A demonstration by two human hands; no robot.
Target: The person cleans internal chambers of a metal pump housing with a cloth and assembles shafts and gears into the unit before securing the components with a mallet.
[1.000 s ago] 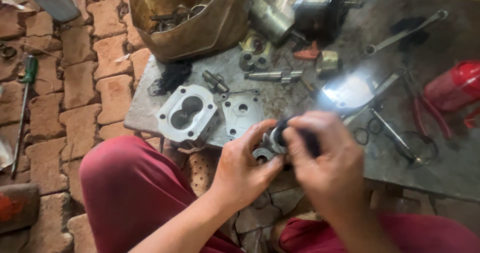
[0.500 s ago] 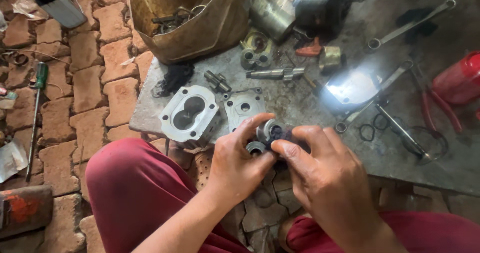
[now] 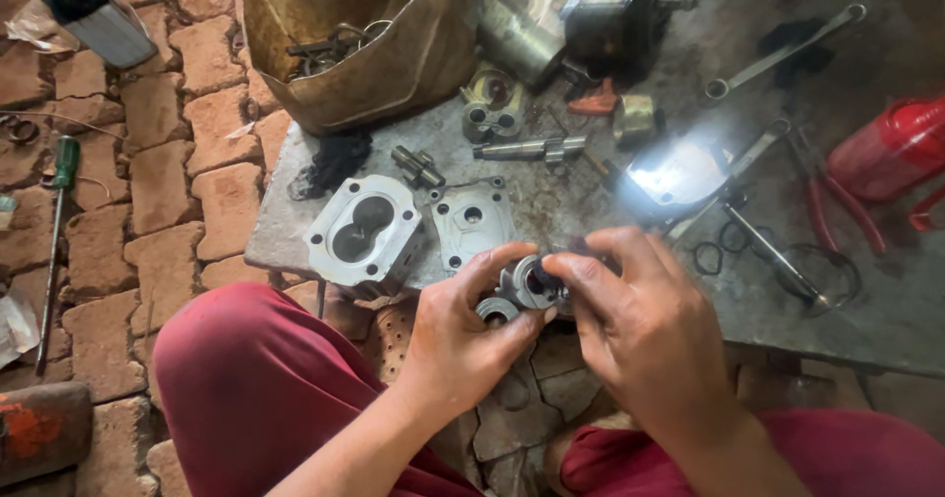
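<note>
Both hands hold a small grey metal bushing block (image 3: pixel 519 290) with two round bores, just in front of the low metal work plate (image 3: pixel 886 310). My left hand (image 3: pixel 463 340) grips it from below and the left. My right hand (image 3: pixel 640 330) pinches its right end with thumb and forefinger. On the plate just beyond lie an aluminium pump housing (image 3: pixel 362 229) with a figure-eight cavity and a flat grey cover plate (image 3: pixel 471 219).
A worn brown bag (image 3: pixel 354 44) of metal parts stands at the back left. A geared shaft (image 3: pixel 532 148), a spanner (image 3: pixel 787 49), red-handled pliers (image 3: pixel 832 202), black O-rings (image 3: pixel 724 246) and a red can (image 3: pixel 891 148) lie on the plate. A green-handled screwdriver (image 3: pixel 59 221) rests on the brick floor.
The dark tool seen in my right hand a second ago is gone from view. Both hands have closed around the bushing block and turned it slightly.
</note>
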